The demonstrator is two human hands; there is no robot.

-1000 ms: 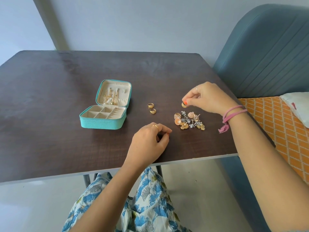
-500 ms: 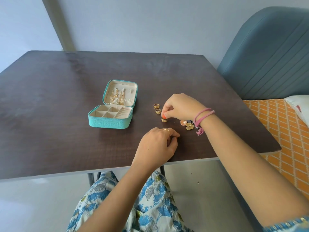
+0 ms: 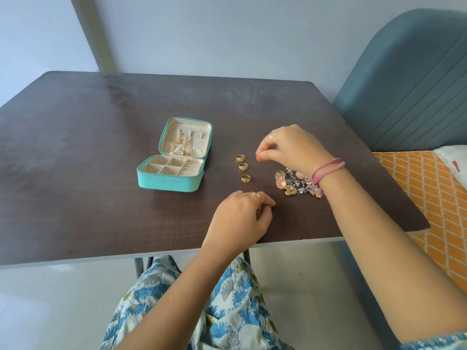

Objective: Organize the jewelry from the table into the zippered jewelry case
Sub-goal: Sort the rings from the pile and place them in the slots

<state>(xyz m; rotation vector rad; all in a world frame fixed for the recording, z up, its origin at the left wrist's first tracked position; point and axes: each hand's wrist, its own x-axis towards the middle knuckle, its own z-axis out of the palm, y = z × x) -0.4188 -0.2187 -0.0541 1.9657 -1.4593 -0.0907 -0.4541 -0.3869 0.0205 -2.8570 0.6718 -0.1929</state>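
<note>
A teal zippered jewelry case [image 3: 166, 183] lies open on the dark table [image 3: 75, 147], with gold earrings hanging in its lid and bare cream compartments in its base. Three gold rings stand in a column to its right: the far ring [image 3: 240, 157], the middle ring [image 3: 243, 166] and the near ring [image 3: 245, 178]. A heap of gold and beaded jewelry [image 3: 294, 184] lies under my right wrist. My right hand [image 3: 290, 147] hovers right of the rings, fingertips pinched with nothing seen in them. My left hand [image 3: 242, 215] rests curled on the table near the front edge.
A blue upholstered headboard [image 3: 409, 84] stands to the right of the table. An orange patterned sheet [image 3: 434, 198] and a white pillow [image 3: 452, 157] lie beyond the right edge. The front edge of the table runs just below my left hand.
My right hand carried a gold ring from the heap, set it down as the third ring near the case, and has drawn back. The left hand stayed put.
</note>
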